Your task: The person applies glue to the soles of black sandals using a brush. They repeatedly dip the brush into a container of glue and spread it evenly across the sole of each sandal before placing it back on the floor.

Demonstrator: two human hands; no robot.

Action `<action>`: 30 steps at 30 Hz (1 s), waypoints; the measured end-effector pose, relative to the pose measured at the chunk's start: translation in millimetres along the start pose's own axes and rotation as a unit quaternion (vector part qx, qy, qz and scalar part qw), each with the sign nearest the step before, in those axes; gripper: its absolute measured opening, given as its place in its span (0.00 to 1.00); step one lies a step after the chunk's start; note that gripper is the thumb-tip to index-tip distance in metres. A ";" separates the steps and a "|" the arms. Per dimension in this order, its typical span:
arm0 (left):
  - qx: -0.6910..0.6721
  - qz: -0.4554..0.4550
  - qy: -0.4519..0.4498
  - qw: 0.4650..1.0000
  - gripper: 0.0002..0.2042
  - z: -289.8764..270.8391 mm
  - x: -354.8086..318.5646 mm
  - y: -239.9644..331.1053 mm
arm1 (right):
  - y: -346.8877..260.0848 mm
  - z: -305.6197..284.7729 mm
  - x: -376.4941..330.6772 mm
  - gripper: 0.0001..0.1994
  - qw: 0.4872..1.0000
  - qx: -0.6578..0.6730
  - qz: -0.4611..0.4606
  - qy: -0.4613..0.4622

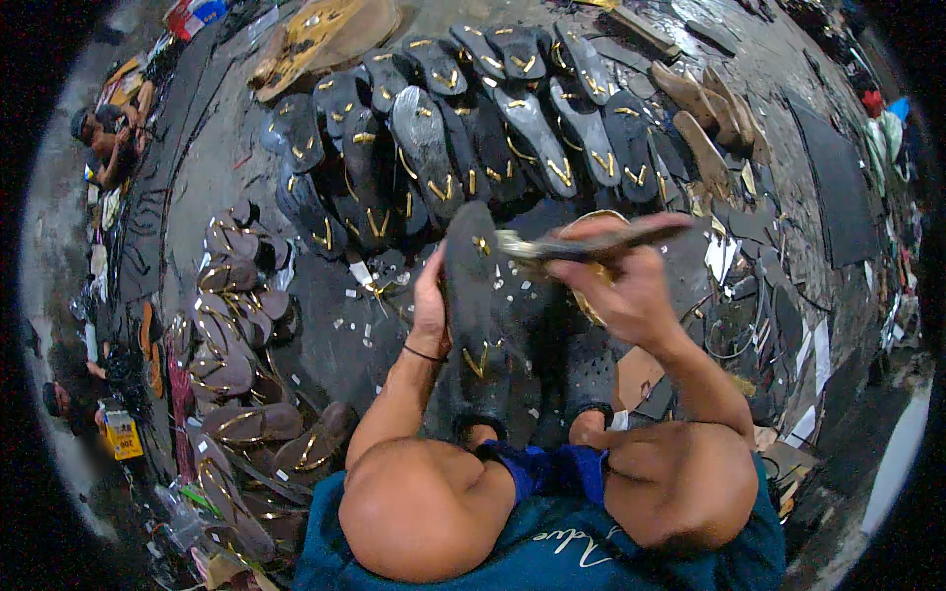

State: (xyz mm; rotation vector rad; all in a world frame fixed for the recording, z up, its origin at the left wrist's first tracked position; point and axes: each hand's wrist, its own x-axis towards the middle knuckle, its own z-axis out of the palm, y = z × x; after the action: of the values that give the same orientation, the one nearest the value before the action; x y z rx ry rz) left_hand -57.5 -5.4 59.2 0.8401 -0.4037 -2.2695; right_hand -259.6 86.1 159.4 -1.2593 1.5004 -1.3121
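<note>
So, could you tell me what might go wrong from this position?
The tool in the right hand works close to the left hand steadying the black sandal, so a slip might nick those fingers. Scraps littering the floor could also stick to the sandal.

Floor (325,335): a row of overlapping sandal soles (463,148) runs across the far side, with a few unstrapped soles (705,108) at its right end and flat sheets (838,187) beyond those toward the right edge. A second stack of soles (232,325) lines the left side, down to the near left corner. At the near middle, between both groups, the left hand (431,313) props one sole (473,305) on end, the right hand (621,286) just right of it with a tool (591,241) laid across the sole's top.
</note>
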 end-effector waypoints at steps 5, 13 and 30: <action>-0.092 -0.027 -0.112 0.989 0.23 4.1 8.8 16.3 | 12.5 46.3 7.1 0.17 0.973 -0.056 -0.201 -0.098; -0.082 -0.007 -0.142 0.987 0.28 30.4 -17.0 12.2 | 22.7 3.6 58.0 0.08 0.978 -0.096 -0.159 0.099; -0.100 0.002 -0.189 0.977 0.29 22.2 -26.4 1.9 | 42.5 -1.9 80.4 0.09 0.977 -0.146 -0.123 0.090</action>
State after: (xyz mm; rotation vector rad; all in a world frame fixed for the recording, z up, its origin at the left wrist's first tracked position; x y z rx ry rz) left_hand -56.5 12.6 88.7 0.3039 -0.3347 -2.4175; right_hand -287.1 7.6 122.7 -1.5903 1.7586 -1.4326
